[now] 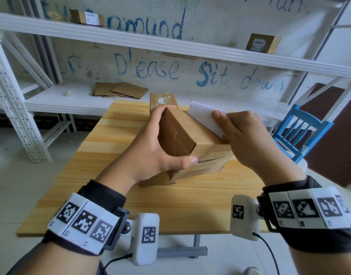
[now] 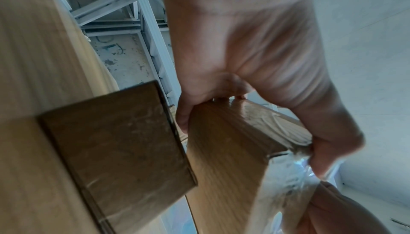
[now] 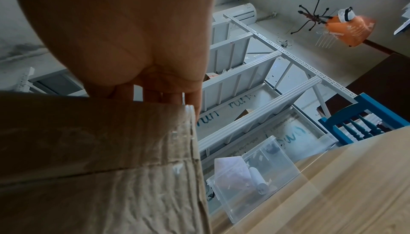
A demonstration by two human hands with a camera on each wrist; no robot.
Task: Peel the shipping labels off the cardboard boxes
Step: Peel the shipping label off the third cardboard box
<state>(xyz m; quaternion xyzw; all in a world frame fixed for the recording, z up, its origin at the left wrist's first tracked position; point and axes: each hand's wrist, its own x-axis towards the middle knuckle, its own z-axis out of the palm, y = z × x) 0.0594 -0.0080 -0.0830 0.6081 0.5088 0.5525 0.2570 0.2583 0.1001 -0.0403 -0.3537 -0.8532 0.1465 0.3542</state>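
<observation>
Right now your right hand [image 1: 248, 139] pinches the white shipping label [image 1: 206, 118], half lifted off the top far edge of the cardboard box [image 1: 190, 135]. Your left hand [image 1: 150, 149] is clamped round that box's near-left end, tilting it above the wooden table [image 1: 131, 205]. Two more boxes lie on the table, one behind it [image 1: 162, 100] and one beneath [image 1: 156, 179]. Two labelled boxes [image 1: 263, 43] sit on the white shelf [image 1: 170, 46] beyond.

We see a wooden table [image 1: 115, 195] with a cardboard box [image 1: 156, 180] lying on it near the middle. Behind that box, at the table's far edge, stands another box [image 1: 163, 101].
</observation>
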